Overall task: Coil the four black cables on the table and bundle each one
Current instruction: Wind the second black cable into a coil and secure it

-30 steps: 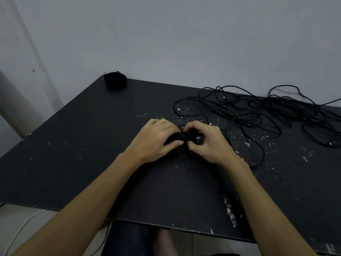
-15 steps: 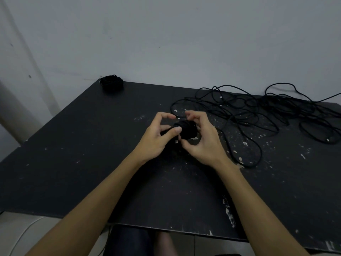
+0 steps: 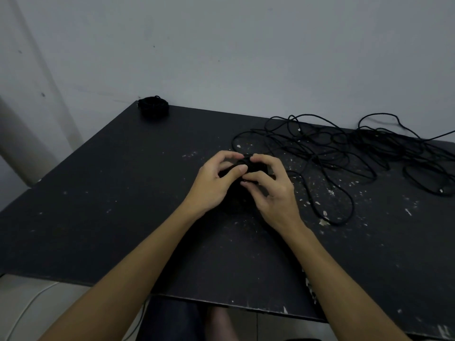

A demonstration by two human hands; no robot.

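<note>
One finished bundle sits at the far left corner of the tabletop. A second coil is held mid-tabletop, the left hand and right hand both closing their grip on it. To its right, loose cables remain tangled. No containers are visible.

Table: bundle at far left corner; loose cables far right; coil mid-table between left hand and right hand.
</note>
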